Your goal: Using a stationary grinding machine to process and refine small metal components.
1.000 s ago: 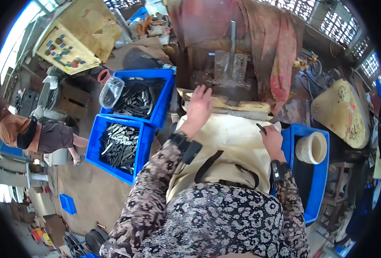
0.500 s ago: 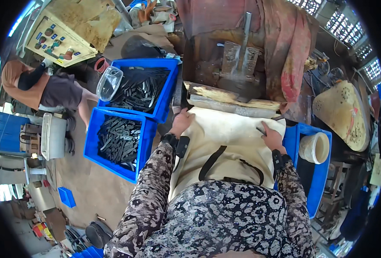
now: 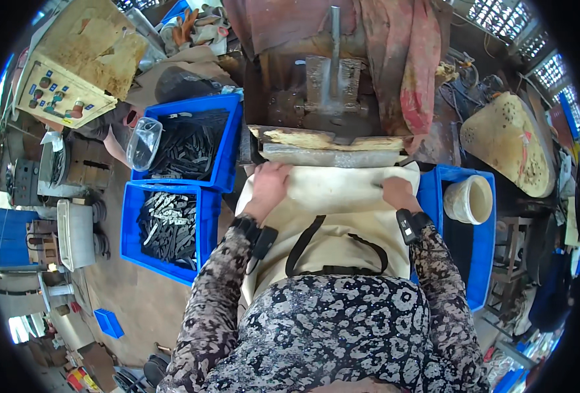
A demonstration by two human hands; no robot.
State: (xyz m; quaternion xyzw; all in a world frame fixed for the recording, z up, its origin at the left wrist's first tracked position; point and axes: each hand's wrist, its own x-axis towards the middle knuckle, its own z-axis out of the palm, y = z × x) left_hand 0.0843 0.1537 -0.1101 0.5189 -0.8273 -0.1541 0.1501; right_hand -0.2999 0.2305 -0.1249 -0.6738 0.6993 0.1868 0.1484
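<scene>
A cream apron (image 3: 332,190) spreads from my waist to the machine's front edge, with black straps (image 3: 306,245) lying on it. My left hand (image 3: 269,188) is closed over the apron's far left corner, its fingertips partly hidden. On the far right part of the apron rests my right hand (image 3: 398,194), its fingers curled in. A small dark strip (image 3: 376,185) shows faintly at those fingertips, blurred. Just beyond both hands, a worn wooden board (image 3: 329,139) runs along the front of a wet machine (image 3: 332,85) with an upright metal rod.
Two blue crates (image 3: 127,229) of dark strips stand at left, a clear plastic tub (image 3: 144,144) on the far one's rim. At right, another blue crate (image 3: 485,262) holds a cream bucket (image 3: 468,200). Reddish cloth (image 3: 415,72) hangs beside the machine. A control box (image 3: 54,95) stands far left.
The view has shifted, and the other person at left is mostly out of sight. My right hand has moved farther in, with its fingers more curled. My left hand reaches more over the apron's corner.
</scene>
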